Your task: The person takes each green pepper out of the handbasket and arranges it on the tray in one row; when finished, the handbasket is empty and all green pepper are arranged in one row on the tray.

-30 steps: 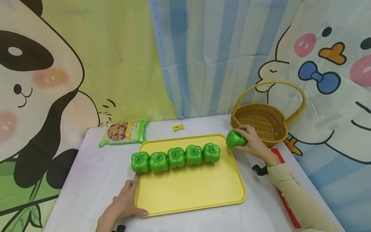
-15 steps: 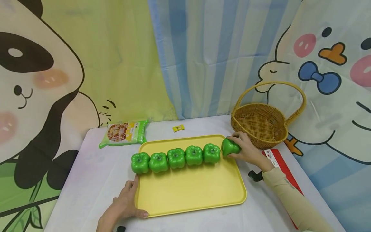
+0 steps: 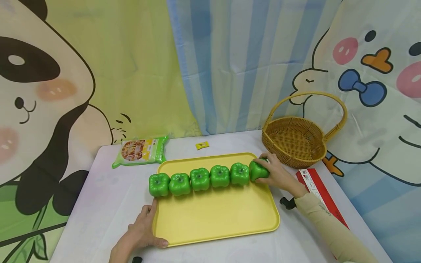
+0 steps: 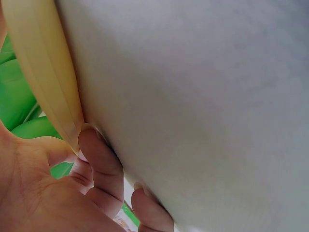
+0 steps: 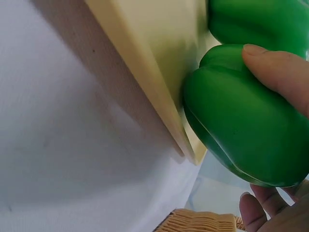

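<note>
Green bell peppers (image 3: 200, 179) stand side by side in a row across the back part of a yellow tray (image 3: 213, 215). At the row's right end, my right hand (image 3: 279, 175) holds the last bell pepper (image 3: 257, 170) between thumb and fingers. In the right wrist view this pepper (image 5: 246, 116) is tilted over the tray, close beside its neighbour (image 5: 260, 21). My left hand (image 3: 141, 226) grips the tray's left front corner, with the thumb on the front edge. The left wrist view has curled fingers (image 4: 104, 166) against the tray's rim (image 4: 48, 63).
A wicker basket (image 3: 296, 140) with a tall handle stands at the back right. A red box (image 3: 323, 193) lies beneath the right forearm. Toward the back left are a green snack packet (image 3: 141, 150) and a small yellow wrapped piece (image 3: 202, 145). Printed curtains hang behind the table.
My right hand has moved left and slightly down, bringing its bell pepper from the tray's right back corner to the end of the row. My left hand has stayed on the tray.
</note>
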Available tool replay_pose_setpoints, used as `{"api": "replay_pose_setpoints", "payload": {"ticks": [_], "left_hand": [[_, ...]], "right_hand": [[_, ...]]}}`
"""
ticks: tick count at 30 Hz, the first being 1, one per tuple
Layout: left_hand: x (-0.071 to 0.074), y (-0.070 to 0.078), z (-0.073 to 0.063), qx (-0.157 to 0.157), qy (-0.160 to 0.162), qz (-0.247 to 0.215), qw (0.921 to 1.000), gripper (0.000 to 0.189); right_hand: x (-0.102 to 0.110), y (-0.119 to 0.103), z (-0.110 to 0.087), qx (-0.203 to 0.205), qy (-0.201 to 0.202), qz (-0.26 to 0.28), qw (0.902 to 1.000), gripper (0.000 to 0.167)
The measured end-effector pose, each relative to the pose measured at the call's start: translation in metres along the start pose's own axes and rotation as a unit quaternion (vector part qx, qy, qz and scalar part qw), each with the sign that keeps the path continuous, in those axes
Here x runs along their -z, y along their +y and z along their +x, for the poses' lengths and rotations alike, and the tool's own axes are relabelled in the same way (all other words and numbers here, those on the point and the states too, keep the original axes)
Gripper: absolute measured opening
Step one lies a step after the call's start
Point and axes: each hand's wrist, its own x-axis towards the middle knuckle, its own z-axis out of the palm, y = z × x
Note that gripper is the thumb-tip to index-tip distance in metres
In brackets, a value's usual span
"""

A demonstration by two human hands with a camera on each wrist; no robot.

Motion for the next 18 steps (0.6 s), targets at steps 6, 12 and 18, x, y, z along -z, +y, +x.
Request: {"api": "replay_pose_setpoints", "payload": {"ticks": [6,12,18], "left_hand": [[0.0006,-0.0001,0.0002,0.002,-0.004,-0.006,1.0,0.16],[0.0002,-0.0005,0.0006,0.004,-0.005,-0.004,1.0,0.161],[0.0007,0.0004,-0.0001,0.004,-0.003,-0.006,1.0,0.161]], "right_hand": [[-0.0006,-0.003,0.0,-0.018,-0.004,0.014,0.9997,0.085],[0.0004,-0.0049,-0.0014,-0.031,-0.02,0.023,0.9991,0.088],[0.001,-0.0061,-0.0013,-0.028,-0.021,0.028,0.999,0.089]]}}
